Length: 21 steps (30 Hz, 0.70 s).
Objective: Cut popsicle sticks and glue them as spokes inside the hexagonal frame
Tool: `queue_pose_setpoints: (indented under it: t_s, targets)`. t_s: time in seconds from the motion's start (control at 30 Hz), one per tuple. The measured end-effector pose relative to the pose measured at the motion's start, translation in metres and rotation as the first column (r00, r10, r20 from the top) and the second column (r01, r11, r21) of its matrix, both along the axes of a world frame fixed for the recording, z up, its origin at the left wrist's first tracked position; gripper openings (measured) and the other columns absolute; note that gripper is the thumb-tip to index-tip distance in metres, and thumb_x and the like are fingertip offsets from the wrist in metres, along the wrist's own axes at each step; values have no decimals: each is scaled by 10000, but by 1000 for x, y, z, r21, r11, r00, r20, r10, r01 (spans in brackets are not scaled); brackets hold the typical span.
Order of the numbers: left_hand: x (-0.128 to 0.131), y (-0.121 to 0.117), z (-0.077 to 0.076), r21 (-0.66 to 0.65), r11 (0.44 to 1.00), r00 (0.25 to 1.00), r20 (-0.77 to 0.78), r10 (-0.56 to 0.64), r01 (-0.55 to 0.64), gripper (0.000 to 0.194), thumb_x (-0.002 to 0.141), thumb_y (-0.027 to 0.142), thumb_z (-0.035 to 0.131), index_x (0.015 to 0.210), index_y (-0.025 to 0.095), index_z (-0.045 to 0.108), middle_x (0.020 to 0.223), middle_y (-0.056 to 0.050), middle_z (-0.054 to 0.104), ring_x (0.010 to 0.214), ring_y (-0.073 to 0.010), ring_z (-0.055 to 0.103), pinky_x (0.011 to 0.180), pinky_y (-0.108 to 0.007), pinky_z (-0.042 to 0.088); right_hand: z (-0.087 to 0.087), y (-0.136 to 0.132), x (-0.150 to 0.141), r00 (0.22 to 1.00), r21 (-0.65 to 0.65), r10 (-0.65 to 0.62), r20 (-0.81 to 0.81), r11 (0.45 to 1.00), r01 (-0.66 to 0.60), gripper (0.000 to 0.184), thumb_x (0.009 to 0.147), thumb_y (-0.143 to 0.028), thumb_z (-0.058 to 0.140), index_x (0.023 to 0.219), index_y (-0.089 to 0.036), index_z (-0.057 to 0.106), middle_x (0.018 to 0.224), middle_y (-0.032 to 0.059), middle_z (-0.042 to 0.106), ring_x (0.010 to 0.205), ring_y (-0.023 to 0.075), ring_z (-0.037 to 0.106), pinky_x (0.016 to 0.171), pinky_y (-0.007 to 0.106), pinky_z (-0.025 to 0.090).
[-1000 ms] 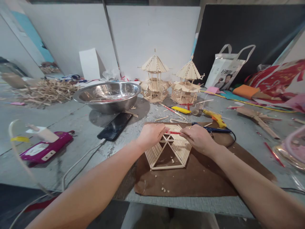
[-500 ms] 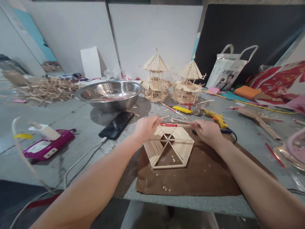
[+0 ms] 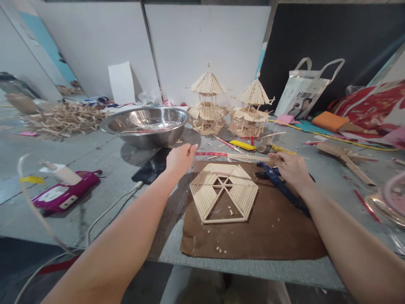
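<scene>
A pale thin wooden stick (image 3: pixel 248 156) with a red end stretches between my hands beyond the panel. My left hand (image 3: pixel 181 161) is closed in a pinch at the red end. Closed fingers of my right hand (image 3: pixel 291 167) grip the other end; how many sticks are in them cannot be made out. Nearer me lies a six-sided panel (image 3: pixel 245 192) of wooden sticks, its front section open, on a brown mat (image 3: pixel 253 238). Dark blue-handled pliers (image 3: pixel 276 179) rest on the mat just below my right hand. Small stick offcuts (image 3: pixel 220 250) lie near the mat's front.
Two stick-built pagodas (image 3: pixel 209 103) stand at the back, beside a steel basin (image 3: pixel 145 128). A black phone (image 3: pixel 150 166) and purple power strip (image 3: pixel 65 192) lie left. A yellow cutter knife (image 3: pixel 242 145), yellow glue gun (image 3: pixel 283 150) and white bag (image 3: pixel 300 93) are right.
My hands have moved apart, the left one leftward and the right one rightward. More of the stick shows between them, and the pliers have come into view.
</scene>
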State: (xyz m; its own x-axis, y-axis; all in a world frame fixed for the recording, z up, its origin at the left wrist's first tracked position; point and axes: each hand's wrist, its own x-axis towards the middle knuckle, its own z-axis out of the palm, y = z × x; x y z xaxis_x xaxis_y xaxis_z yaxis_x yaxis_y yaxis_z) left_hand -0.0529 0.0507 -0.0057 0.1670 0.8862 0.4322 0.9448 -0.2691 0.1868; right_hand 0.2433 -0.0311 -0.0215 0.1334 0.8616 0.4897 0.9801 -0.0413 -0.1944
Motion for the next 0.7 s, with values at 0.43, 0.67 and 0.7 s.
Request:
queue_pose_setpoints:
  t_s: [0.43,0.67,0.7]
  targets:
    - [-33,35,-11,-184,961,932,262,250,-206,466,760,460,245,660,149,577,619,-91,594,542,-173,515,466,-258,292,-3,6,28,970,-32,-243,-23,970,242,601,756,-579,154,596,-174,569,572,98,578,558,204,517,458,256,254]
    - [-28,38,-22,-153,974,869,444,217,-165,425,744,475,288,745,146,558,710,-81,594,626,-170,518,530,-256,343,-9,7,16,991,-5,-133,13,991,133,555,761,-569,174,559,-191,526,553,71,563,527,174,500,449,243,253]
    - [-26,37,-23,-139,980,859,474,193,-143,421,738,486,299,780,148,549,725,-72,591,637,-163,516,536,-249,349,-9,7,13,994,1,-106,15,994,106,546,761,-568,177,551,-192,513,539,63,554,522,169,496,449,240,253]
